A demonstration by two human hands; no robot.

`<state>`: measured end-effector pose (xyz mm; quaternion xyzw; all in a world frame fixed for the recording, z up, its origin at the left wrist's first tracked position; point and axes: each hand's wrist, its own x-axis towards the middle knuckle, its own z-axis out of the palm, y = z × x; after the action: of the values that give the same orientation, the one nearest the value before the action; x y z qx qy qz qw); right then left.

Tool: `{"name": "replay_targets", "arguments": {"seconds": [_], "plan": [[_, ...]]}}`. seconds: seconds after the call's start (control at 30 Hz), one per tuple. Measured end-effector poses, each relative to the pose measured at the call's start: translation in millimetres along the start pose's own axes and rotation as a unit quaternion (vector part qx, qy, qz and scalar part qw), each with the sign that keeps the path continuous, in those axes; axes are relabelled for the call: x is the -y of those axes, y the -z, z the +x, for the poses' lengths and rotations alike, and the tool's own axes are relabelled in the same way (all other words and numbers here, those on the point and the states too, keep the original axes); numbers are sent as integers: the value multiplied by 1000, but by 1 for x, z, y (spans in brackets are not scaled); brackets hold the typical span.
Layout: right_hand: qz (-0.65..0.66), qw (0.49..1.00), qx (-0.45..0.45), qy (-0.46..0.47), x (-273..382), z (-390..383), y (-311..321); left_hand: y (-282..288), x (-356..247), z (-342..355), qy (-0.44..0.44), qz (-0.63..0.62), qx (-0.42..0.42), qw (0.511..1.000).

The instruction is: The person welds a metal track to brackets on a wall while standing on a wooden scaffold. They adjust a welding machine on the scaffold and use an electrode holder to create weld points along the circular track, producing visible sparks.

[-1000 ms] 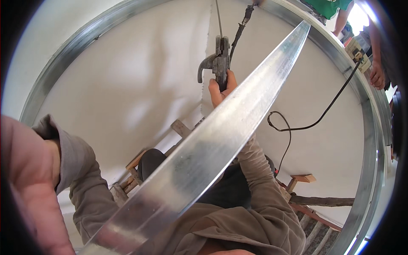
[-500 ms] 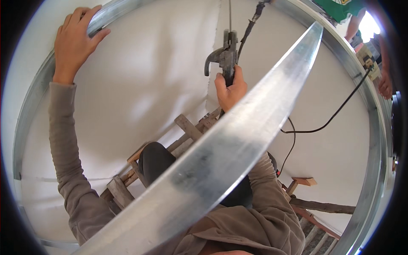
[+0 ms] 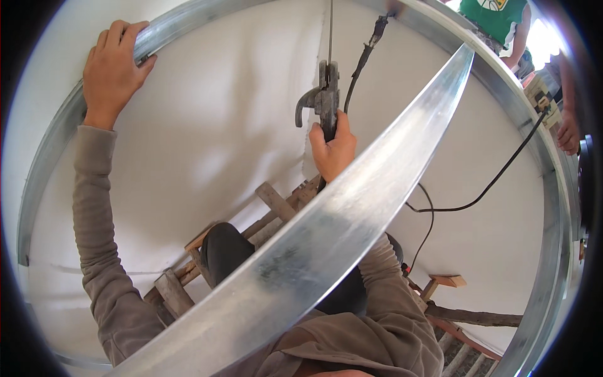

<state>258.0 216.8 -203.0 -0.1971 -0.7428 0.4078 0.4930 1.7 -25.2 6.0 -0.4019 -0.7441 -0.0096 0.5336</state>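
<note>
My left hand (image 3: 116,70) grips the curved galvanized metal channel (image 3: 179,26) at the upper left, fingers over its top and thumb on the inner side. My right hand (image 3: 335,149) is wrapped round the handle of a welding electrode holder (image 3: 326,95), near the middle of the view. A thin welding rod (image 3: 331,31) points up from its jaws, and its far end runs out of view. Close in front, a broad shiny metal strip (image 3: 352,229) crosses diagonally and hides part of my right forearm.
Wooden framing (image 3: 276,200) lies by my knees. A black cable (image 3: 487,200) loops on the right, and a charred, taped cable end (image 3: 377,31) hangs at the top. At the upper right are a person in a green top (image 3: 496,22) and another person's hand (image 3: 569,133).
The electrode holder and my right hand have moved slightly down and left. My left hand keeps its grip on the channel. More of the person in green shows.
</note>
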Motion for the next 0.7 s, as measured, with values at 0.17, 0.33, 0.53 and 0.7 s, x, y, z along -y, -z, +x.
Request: {"name": "replay_targets", "arguments": {"seconds": [0.17,0.33,0.53,0.7], "plan": [[-44,999,-16,4,-7,-1,-5,4,-3,-2,22,-28,8,999],[344,926,16,-156,16,-8,2,7,-6,-2,24,-42,-12,999],[325,937,22,-126,11,3,16,5,-19,10,10,-46,-20,999],[157,984,33,-72,-7,9,19,-1,-26,10,1,-47,-31,998]]}}
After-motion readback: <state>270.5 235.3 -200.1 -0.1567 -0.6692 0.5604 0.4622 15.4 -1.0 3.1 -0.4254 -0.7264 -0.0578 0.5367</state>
